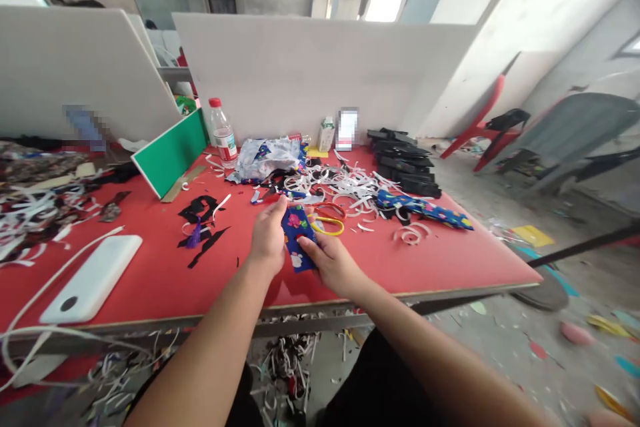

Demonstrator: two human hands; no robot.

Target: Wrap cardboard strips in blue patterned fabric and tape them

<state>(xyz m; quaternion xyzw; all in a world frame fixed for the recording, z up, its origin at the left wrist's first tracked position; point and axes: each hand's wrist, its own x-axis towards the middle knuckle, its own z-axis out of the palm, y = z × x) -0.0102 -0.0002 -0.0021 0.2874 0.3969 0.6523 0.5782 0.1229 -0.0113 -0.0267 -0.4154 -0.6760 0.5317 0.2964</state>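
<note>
A small blue piece of fabric [295,230] with a colourful flower print is held over the front of the red table. At its upper left edge, my left hand [269,235] pinches it between thumb and fingers. My right hand [333,263] grips the same piece from the right, thumb on top. Just beyond my right hand show yellow and orange loops [330,223] that look like scissor handles; their blades are hidden, and I cannot tell whether the fingers touch them. A longer folded strip of the same print [425,209] lies farther right.
White trimmings [345,183] are strewn mid-table before a crumpled fabric bundle [270,159]. A bottle [223,133], a carton [327,135] and stacked black pieces [403,163] line the back. A green board [173,153] stands left; a white power bank [93,280] lies front left.
</note>
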